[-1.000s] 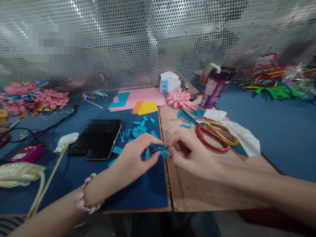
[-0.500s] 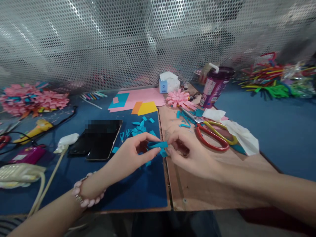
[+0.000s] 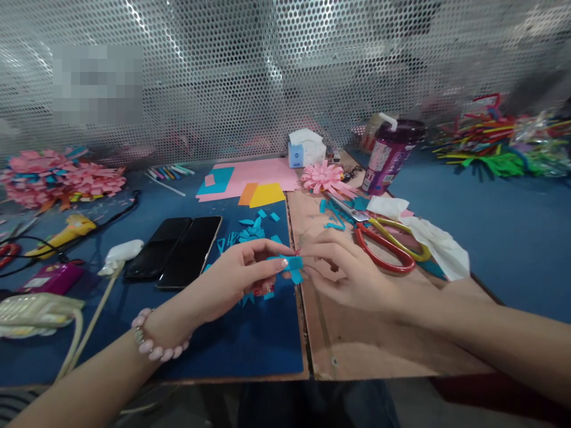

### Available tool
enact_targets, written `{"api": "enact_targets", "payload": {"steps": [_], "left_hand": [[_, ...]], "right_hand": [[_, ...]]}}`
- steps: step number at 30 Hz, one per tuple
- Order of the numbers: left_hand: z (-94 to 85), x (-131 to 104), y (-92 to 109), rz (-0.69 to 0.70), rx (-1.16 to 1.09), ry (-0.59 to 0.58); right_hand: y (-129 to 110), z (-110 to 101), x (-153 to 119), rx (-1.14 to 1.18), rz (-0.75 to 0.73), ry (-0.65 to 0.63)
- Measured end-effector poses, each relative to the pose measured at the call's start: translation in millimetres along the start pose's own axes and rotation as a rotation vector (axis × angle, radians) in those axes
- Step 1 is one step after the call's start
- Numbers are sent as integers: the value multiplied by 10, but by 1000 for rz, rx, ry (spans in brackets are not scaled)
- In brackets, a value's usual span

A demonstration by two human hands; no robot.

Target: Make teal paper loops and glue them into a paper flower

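Observation:
A small strip of blue paper [image 3: 293,263] is held above the join between the blue mat and the wooden board. My left hand [image 3: 236,270] pinches it, the thumb lying along its near face and the fingers behind. At the strip's right end, the fingertips of my right hand [image 3: 343,267] close in on its edge. Beneath and beyond the hands, cut blue paper pieces [image 3: 252,230] lie loose, some hidden by my left hand. Large scissors [image 3: 386,249] with red and yellow handles rest just beyond my right hand.
Two phones [image 3: 190,252] lie left of my hands. Pink paper sheets [image 3: 263,172], a yellow piece [image 3: 267,194], a pink paper flower [image 3: 325,177], a tissue pack [image 3: 306,150] and a purple cup [image 3: 390,157] stand further back. A glue gun [image 3: 66,235] and cables are at left.
My left thumb has shifted up onto the strip's face, and its fingers have curled under. The strip's face now turns more toward me. My right fingers have straightened toward its end.

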State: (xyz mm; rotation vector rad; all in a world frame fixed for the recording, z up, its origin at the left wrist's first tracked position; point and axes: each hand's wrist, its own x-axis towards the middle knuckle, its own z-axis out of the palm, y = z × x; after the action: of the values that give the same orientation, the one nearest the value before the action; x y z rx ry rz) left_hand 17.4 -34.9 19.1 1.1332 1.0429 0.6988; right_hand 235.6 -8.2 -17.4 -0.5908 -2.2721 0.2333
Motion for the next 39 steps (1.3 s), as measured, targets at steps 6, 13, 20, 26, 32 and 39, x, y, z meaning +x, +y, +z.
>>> {"api": "enact_targets", "payload": {"steps": [6, 13, 20, 26, 32, 39], "left_hand": [[5, 9, 14, -62, -26, -11], [10, 21, 23, -22, 59, -47], [1, 18, -17, 108, 204, -17], [6, 9, -8, 112, 229, -1], [23, 0, 15, 129, 286, 14], [23, -12, 27, 133, 321, 24]], "right_hand": [[2, 4, -39, -55, -124, 33], [-40, 25, 3, 25, -101, 81], [-67, 26, 12, 68, -69, 132], [-59, 37, 24, 67, -36, 117], [-57, 46, 21, 85, -49, 116], [-65, 48, 22, 73, -67, 119]]}}
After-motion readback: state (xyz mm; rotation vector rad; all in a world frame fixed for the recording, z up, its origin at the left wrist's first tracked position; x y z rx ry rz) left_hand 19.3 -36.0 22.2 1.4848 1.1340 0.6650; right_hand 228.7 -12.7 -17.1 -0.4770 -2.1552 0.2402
